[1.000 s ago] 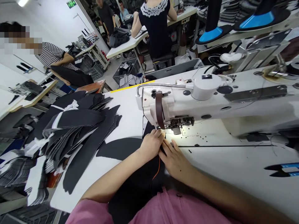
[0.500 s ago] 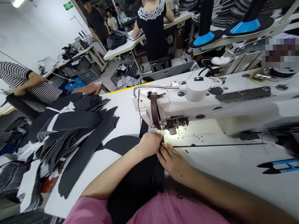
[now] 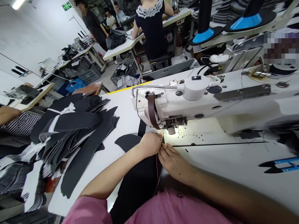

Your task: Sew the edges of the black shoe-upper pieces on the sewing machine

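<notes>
A white sewing machine (image 3: 198,99) stands on the white table (image 3: 229,161), its lamp lighting the needle area (image 3: 171,130). A black fabric piece (image 3: 140,174) runs from my lap up under the machine head. My left hand (image 3: 150,143) is curled, pinching the fabric's edge just before the presser foot. My right hand (image 3: 174,161) lies beside it with fingers extended, pressing the fabric and table. An orange thread (image 3: 157,165) trails down the fabric between my hands.
A heap of cut black fabric pieces (image 3: 70,130) covers the table's left part. Black-and-blue thread snips (image 3: 280,164) lie at the right. Behind the table, other people sit and stand at other workstations; a striped sleeve (image 3: 16,123) shows at the left.
The black fabric has shifted toward me, baring more white table at the left. My hands stay by the needle. The view turned slightly and the striped-shirt person moved lower left.
</notes>
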The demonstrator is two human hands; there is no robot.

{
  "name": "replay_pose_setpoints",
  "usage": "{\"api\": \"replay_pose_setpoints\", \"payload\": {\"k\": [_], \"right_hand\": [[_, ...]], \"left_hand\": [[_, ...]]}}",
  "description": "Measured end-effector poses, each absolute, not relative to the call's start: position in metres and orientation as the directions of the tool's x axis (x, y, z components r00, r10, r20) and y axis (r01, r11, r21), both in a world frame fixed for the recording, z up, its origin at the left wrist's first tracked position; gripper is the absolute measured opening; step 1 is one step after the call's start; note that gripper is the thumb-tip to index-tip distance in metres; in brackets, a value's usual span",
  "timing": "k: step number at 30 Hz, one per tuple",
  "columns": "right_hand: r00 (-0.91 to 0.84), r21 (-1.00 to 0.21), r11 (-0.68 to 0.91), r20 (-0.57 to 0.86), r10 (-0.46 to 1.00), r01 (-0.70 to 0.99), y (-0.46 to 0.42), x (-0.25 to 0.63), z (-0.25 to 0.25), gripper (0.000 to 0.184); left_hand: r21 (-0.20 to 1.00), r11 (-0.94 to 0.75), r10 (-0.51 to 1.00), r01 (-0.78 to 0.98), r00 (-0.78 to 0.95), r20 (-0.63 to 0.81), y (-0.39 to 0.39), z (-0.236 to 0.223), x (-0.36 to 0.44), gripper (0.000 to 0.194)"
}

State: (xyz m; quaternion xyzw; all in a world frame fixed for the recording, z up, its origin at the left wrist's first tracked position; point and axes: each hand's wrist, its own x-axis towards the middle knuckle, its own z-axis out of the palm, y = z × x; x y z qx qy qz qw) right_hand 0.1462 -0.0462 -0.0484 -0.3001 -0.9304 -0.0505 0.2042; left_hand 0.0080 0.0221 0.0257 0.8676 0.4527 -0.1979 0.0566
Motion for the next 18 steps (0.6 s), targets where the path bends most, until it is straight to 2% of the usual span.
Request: {"api": "replay_pose_setpoints", "payload": {"k": [7, 11, 18], "right_hand": [[-0.695, 0.004, 0.746, 0.369, 0.617, 0.665, -0.045, 0.140, -0.049, 0.034], [-0.689, 0.060, 0.730, 0.390, 0.611, 0.681, -0.052, 0.136, -0.051, 0.036], [-0.692, 0.071, 0.734, 0.403, 0.599, 0.676, -0.051, 0.131, -0.056, 0.037]], "left_hand": [[-0.062, -0.594, 0.746, 0.802, 0.520, -0.417, 0.022, 0.032, 0.011, 0.023], [-0.051, -0.576, 0.756, 0.816, 0.508, -0.414, 0.022, 0.035, 0.010, 0.023], [-0.061, -0.558, 0.767, 0.827, 0.487, -0.419, 0.022, 0.033, 0.009, 0.025]]}}
